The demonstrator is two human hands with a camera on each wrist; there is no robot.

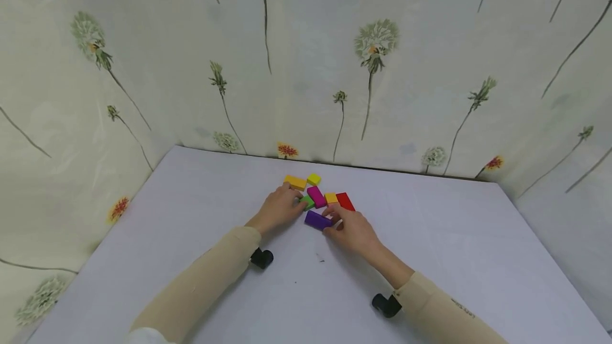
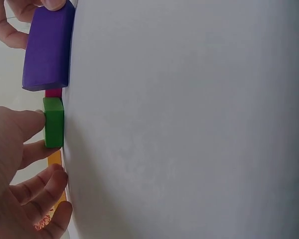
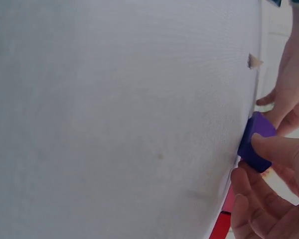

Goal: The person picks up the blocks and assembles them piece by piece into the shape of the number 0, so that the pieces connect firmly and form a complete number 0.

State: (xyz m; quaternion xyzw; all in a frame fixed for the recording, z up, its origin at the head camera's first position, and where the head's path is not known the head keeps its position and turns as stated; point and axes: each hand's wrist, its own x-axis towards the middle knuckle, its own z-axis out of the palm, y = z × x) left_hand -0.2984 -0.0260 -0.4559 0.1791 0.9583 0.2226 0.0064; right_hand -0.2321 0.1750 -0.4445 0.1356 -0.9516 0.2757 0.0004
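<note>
My left hand (image 1: 279,208) pinches a small green block (image 2: 54,122) between thumb and index finger, its other fingers curving loosely beside it. To its right, my right hand (image 1: 355,231) grips one end of a longer purple block (image 1: 316,220), with the thumb on one face as the right wrist view shows. Just beyond the hands lie a magenta block (image 1: 316,196), a small yellow-orange block (image 1: 331,198) and a red block (image 1: 345,201). An orange block (image 1: 296,182) sits past the left fingertips, with a small yellow block (image 1: 314,179) near its right end.
The blocks are grouped on a white-covered table (image 1: 229,185), toward its far side. Behind it rises a pale curtain (image 1: 306,68) printed with dandelions. A black wrist camera (image 1: 261,258) sticks out under the left sleeve, another black camera (image 1: 386,306) under the right one.
</note>
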